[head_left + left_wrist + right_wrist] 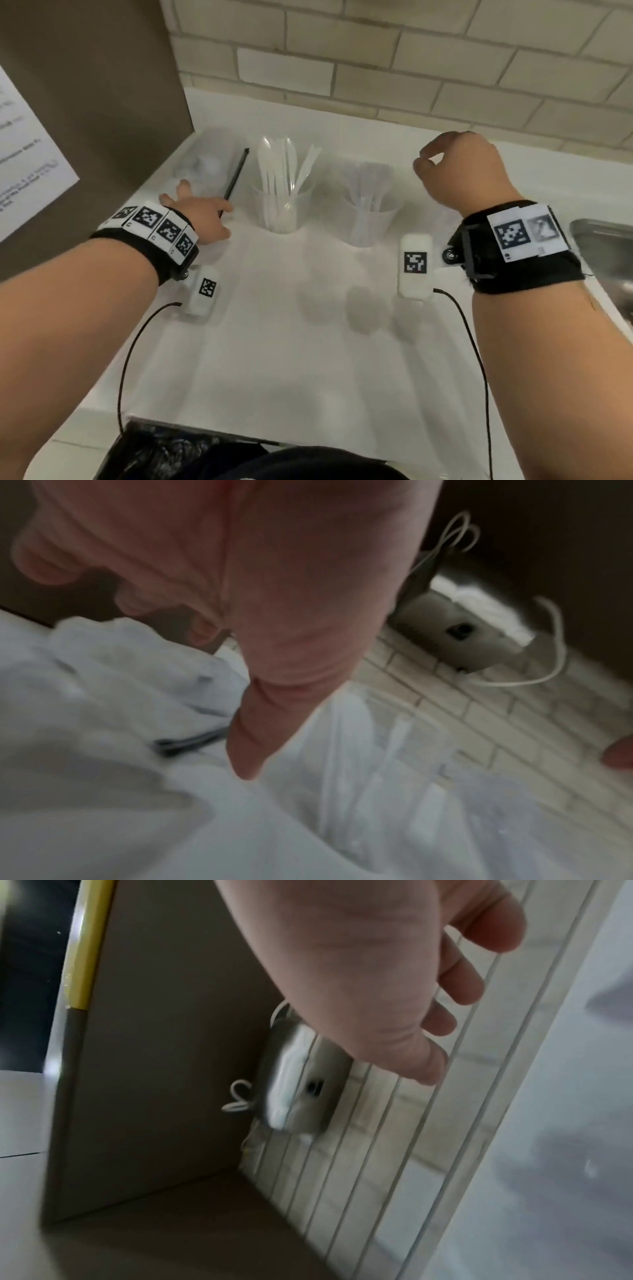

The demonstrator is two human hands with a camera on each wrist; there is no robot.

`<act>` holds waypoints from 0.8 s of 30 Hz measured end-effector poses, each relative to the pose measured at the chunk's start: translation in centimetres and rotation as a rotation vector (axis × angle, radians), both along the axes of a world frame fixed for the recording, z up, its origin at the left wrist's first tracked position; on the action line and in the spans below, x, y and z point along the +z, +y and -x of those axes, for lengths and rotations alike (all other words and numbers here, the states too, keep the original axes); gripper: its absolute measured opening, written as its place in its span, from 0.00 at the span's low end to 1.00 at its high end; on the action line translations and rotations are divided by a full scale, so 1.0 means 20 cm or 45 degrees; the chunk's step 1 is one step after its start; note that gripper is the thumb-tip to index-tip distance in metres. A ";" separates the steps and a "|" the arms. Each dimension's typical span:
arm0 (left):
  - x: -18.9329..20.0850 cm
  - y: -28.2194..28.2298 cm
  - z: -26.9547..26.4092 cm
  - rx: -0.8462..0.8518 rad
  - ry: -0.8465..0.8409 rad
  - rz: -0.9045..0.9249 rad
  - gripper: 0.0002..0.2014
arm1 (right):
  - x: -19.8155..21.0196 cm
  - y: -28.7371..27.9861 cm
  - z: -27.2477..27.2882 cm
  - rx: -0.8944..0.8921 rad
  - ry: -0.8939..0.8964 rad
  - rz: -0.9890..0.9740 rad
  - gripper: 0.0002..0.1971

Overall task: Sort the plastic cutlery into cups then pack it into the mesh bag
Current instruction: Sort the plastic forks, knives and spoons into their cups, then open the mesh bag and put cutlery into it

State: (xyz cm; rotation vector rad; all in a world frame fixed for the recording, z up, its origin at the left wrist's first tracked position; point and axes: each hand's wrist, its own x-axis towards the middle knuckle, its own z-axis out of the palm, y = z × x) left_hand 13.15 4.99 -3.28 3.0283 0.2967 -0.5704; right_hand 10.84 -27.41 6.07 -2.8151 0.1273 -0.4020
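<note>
Two clear cups stand at the back of the white counter (274,342). The left cup (281,212) holds white knives and spoons; the right cup (370,216) holds clear forks. The white mesh bag (209,161) lies flat at the far left, its black zipper (236,178) running along the right edge. My left hand (195,212) reaches over the bag's near end with fingers spread and holds nothing; its thumb (246,750) points down beside the zipper pull (185,744). My right hand (431,164) hovers right of the fork cup, fingers loosely curled around nothing.
A brown panel (102,102) with a paper sheet walls in the left side. A tiled wall (411,68) runs behind the counter. A metal tray (603,246) sits at the right edge. A dark bag (164,452) lies at the near edge.
</note>
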 end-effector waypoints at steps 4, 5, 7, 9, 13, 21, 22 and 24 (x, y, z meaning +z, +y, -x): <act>-0.02 0.05 -0.03 -0.118 0.090 -0.072 0.27 | -0.06 0.37 0.03 0.352 0.125 -0.111 0.13; -0.04 0.07 -0.05 -0.117 0.084 -0.099 0.27 | -0.10 0.45 0.04 0.434 0.171 -0.099 0.13; -0.04 0.09 -0.06 -0.125 0.056 -0.143 0.24 | -0.18 0.59 0.05 0.553 0.299 -0.112 0.12; -0.05 0.12 -0.05 -0.151 0.072 -0.139 0.18 | -0.27 0.70 0.05 0.627 0.441 -0.146 0.13; 0.00 0.12 0.08 -0.236 0.116 -0.043 0.12 | -0.47 0.81 0.04 0.615 0.692 -0.206 0.16; -0.02 0.00 0.51 0.383 0.375 1.545 0.18 | -0.62 0.81 0.16 0.418 1.031 -0.965 0.15; -0.02 -0.03 0.54 0.432 0.456 1.667 0.19 | -0.63 0.80 0.18 0.440 1.033 -0.921 0.10; 0.00 -0.10 0.57 0.335 0.557 1.655 0.17 | -0.62 0.77 0.21 0.487 0.991 -0.736 0.05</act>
